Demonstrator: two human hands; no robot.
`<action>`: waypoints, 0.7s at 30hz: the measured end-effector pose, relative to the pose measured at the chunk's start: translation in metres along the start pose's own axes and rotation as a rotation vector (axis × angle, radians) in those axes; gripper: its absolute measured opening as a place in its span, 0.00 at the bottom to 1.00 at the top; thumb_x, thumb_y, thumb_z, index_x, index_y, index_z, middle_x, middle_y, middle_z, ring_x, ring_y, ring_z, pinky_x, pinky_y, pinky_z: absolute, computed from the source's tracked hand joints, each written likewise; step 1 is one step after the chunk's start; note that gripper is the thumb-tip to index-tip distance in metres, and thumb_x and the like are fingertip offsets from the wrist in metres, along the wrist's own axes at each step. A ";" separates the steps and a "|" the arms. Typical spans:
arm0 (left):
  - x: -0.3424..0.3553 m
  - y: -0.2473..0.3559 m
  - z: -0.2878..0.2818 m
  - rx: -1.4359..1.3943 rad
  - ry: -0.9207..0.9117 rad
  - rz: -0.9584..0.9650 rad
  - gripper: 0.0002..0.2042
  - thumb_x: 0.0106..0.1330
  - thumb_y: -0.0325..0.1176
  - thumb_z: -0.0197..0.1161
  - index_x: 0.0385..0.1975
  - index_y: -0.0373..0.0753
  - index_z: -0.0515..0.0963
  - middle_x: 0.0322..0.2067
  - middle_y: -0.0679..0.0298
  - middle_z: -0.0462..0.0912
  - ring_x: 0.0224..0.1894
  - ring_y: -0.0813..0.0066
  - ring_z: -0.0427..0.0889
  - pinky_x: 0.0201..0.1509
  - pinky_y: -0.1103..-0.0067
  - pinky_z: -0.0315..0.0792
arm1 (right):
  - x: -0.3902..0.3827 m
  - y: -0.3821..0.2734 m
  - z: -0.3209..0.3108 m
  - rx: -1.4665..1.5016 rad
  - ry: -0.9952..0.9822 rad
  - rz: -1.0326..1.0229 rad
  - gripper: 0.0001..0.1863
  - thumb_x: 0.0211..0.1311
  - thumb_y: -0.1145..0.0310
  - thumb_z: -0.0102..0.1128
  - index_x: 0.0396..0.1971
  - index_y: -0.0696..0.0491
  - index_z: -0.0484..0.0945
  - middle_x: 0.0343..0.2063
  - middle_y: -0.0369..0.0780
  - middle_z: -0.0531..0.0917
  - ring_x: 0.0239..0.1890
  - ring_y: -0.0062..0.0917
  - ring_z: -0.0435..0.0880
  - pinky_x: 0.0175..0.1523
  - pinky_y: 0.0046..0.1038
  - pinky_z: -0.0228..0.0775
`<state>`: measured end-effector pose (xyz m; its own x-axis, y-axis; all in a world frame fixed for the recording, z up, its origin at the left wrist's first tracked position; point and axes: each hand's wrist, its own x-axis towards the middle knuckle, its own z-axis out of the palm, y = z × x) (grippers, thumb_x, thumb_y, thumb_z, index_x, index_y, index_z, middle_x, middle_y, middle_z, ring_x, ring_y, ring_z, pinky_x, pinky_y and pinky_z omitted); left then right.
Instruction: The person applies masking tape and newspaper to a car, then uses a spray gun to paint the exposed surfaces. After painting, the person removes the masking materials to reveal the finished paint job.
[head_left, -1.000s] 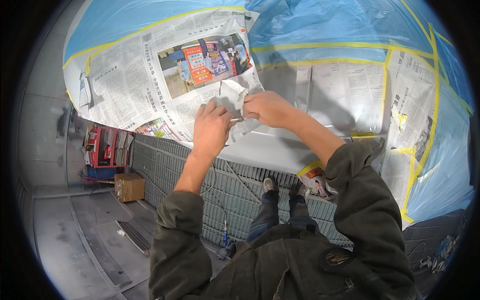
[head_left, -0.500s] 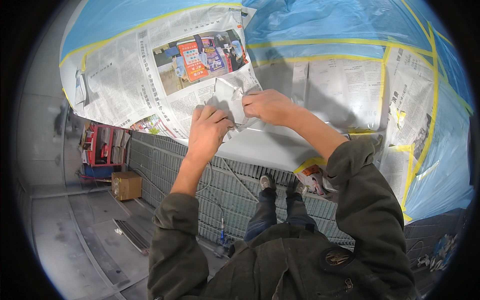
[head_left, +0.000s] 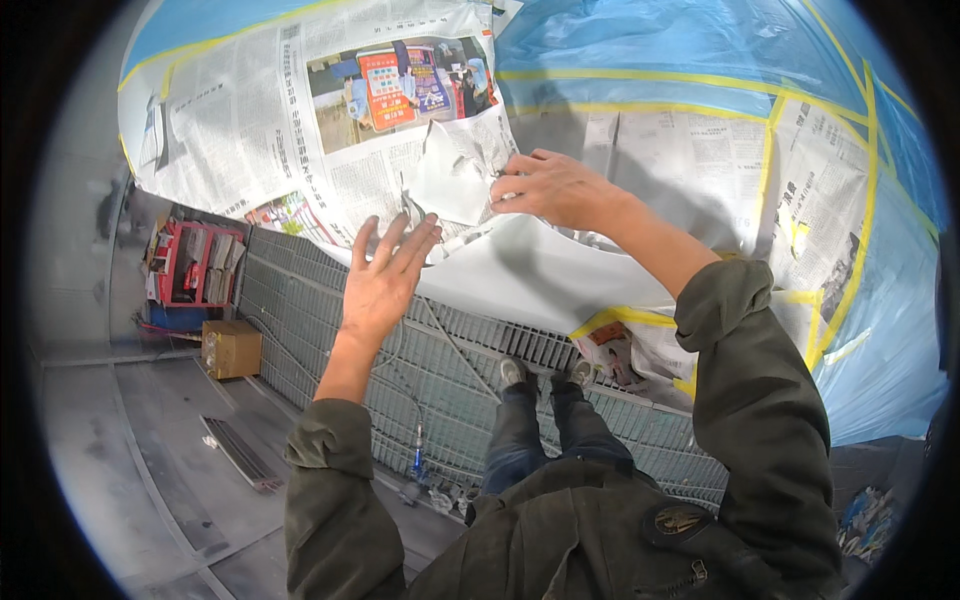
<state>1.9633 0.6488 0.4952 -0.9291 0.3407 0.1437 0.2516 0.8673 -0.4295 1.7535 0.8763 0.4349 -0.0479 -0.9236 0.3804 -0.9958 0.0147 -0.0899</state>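
A newspaper sheet [head_left: 230,130] with a colour photo lies over the upper left of a large taped surface. Near its lower middle is a crumpled, torn flap [head_left: 462,165]. My left hand [head_left: 385,270] rests with fingers spread at the sheet's lower edge, left of the flap. My right hand [head_left: 555,190] has curled fingers pinching the flap's right edge. A pale curved panel [head_left: 540,290] shows below the paper, under both hands. What lies beneath the flap is hidden.
Blue plastic sheeting [head_left: 660,45] and yellow tape [head_left: 690,108] surround more newspaper at the right. At lower left are a red rack [head_left: 188,262] of papers and a cardboard box [head_left: 230,348]. A hose tool [head_left: 418,455] lies on the grated floor [head_left: 310,310] by my feet.
My left hand has moved left and down, its fingers now spread out. My right hand has shifted slightly up and right. The flap lies more spread out, and the whole view has shifted slightly.
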 end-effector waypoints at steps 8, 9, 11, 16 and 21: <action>-0.008 0.025 -0.008 0.038 -0.108 -0.152 0.28 0.62 0.28 0.58 0.66 0.49 0.68 0.70 0.74 0.63 0.74 0.71 0.55 0.79 0.59 0.44 | -0.004 -0.002 -0.012 -0.121 -0.106 -0.035 0.19 0.60 0.74 0.56 0.50 0.38 0.81 0.52 0.21 0.77 0.56 0.19 0.72 0.54 0.25 0.66; -0.007 0.029 -0.006 0.058 -0.115 -0.164 0.28 0.63 0.28 0.57 0.66 0.49 0.68 0.70 0.74 0.62 0.74 0.71 0.54 0.80 0.59 0.43 | -0.004 -0.002 -0.018 -0.148 -0.146 -0.039 0.20 0.61 0.74 0.55 0.51 0.38 0.80 0.53 0.21 0.77 0.56 0.20 0.72 0.54 0.25 0.66; -0.006 0.034 -0.004 0.106 -0.125 -0.189 0.28 0.63 0.28 0.55 0.66 0.49 0.68 0.71 0.73 0.61 0.75 0.71 0.53 0.80 0.58 0.42 | -0.003 -0.008 -0.024 -0.195 -0.215 -0.024 0.21 0.62 0.75 0.53 0.53 0.39 0.79 0.54 0.22 0.76 0.56 0.20 0.72 0.54 0.26 0.66; -0.008 0.046 -0.006 0.083 -0.136 -0.290 0.27 0.64 0.28 0.52 0.67 0.46 0.67 0.71 0.70 0.62 0.76 0.73 0.50 0.81 0.61 0.40 | 0.005 -0.020 -0.022 -0.257 -0.293 0.052 0.23 0.63 0.76 0.51 0.55 0.39 0.78 0.59 0.23 0.73 0.58 0.19 0.70 0.55 0.26 0.66; -0.033 0.075 -0.042 -0.023 -0.218 -0.459 0.26 0.63 0.28 0.56 0.65 0.43 0.69 0.69 0.66 0.65 0.75 0.69 0.54 0.79 0.59 0.45 | 0.001 -0.009 -0.021 -0.221 -0.303 -0.005 0.27 0.62 0.76 0.52 0.59 0.35 0.77 0.60 0.23 0.72 0.60 0.21 0.69 0.55 0.28 0.67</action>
<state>2.0238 0.7182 0.4952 -0.9797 -0.1588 0.1225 -0.1921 0.9185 -0.3455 1.7612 0.8838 0.4555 -0.0508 -0.9948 0.0878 -0.9903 0.0616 0.1248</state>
